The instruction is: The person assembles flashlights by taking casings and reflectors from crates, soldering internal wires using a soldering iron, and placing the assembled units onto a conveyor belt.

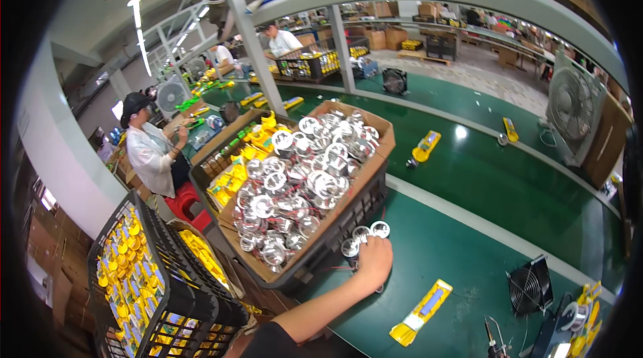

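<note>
My left hand (375, 261) reaches in from the lower edge with its fingers curled down over a small cluster of silver lamp reflectors (362, 231) with white rims, at the green bench top. The fingertips are partly hidden, and thin red wires trail by the cluster. Close beside the hand, a cardboard-lined black crate holds a heap of similar silver reflectors (321, 160) with red wires. Nearer to me lies a yellow flashlight housing (420, 313) with a blue-violet cell in it, apart from the hand. My right hand is out of view.
Left stands a black crate (175, 304) of yellow housings. A small black fan (529, 284) and a soldering iron (494, 341) are at the lower right. Beyond runs a green conveyor (495, 187) carrying a yellow housing (426, 146). A person in white (149, 150) works at left.
</note>
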Tool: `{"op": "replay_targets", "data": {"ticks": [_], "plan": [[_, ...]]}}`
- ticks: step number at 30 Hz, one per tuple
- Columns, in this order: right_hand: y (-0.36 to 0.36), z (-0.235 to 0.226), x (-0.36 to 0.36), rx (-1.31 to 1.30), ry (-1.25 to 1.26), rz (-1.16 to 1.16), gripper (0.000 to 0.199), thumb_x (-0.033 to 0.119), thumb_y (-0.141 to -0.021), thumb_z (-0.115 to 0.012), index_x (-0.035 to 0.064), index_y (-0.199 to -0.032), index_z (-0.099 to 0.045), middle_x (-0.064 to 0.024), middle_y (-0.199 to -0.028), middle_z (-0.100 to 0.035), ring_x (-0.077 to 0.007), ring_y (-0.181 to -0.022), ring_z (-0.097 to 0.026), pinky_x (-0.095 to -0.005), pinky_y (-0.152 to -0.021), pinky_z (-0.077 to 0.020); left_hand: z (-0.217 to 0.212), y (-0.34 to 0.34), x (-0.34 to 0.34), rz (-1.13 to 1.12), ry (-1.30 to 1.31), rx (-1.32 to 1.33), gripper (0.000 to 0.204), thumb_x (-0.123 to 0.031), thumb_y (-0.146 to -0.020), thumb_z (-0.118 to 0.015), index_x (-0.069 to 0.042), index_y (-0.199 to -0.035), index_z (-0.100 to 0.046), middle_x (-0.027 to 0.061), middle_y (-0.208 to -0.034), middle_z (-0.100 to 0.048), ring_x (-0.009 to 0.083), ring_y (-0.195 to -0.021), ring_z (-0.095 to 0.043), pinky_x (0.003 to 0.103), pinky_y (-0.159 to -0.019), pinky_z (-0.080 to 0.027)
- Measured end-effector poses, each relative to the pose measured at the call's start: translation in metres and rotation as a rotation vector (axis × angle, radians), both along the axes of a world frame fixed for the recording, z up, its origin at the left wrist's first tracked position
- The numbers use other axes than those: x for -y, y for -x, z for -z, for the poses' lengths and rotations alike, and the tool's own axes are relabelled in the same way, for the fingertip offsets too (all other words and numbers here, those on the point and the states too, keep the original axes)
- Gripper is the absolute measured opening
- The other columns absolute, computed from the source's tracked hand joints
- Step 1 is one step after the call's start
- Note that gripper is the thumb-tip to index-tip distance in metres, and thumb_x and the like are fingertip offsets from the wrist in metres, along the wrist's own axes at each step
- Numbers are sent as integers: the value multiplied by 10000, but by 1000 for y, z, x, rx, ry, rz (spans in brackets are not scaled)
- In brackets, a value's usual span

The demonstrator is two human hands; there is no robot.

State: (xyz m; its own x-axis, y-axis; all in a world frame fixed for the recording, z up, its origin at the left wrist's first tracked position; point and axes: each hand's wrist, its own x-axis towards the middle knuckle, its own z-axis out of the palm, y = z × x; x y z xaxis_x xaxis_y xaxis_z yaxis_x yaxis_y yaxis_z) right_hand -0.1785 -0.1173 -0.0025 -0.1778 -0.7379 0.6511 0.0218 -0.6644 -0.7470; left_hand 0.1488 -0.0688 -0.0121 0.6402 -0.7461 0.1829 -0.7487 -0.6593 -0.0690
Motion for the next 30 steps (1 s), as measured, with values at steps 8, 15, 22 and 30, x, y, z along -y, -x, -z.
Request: {"op": "replay_targets", "data": {"ticks": [8,15,22,30], "plan": [[-4,-16,-1,-83,77,-20,212,125,-793,-545,-38,-884,-443,-94,-617,-474,-169,-459,-435,-285,-459,-396,-17,4,-21,157,337,-199,71,-88,-780,-462,-53,-790,-523,117,-736,-565,267,-737,-550,411,-667,-400],[6,-9,-23,125,-276,87,261,211,-710,-554,9,-790,-410,-61,-583,-446,-121,-426,-402,-206,-422,-340,-26,60,-73,209,863,-768,95,-30,-796,-559,-12,-882,-596,115,-761,-602,211,-688,-600,286,-619,-459],[17,-1,-41,65,-323,-195,356,306,-767,-598,30,-811,-377,-16,-559,-405,-81,-469,-410,-178,-443,-333,5,114,-97,206,969,-787,50,-55,-750,-613,-10,-750,-592,98,-683,-580,207,-632,-580,308,-611,-456],[-13,-2,-31,-107,-455,-437,431,320,-699,-679,35,-828,-382,-64,-660,-441,-106,-494,-439,-201,-441,-391,-17,129,-102,-35,582,-1205,47,-35,-732,-624,-22,-730,-579,48,-663,-572,131,-573,-531,254,-525,-404]]}}
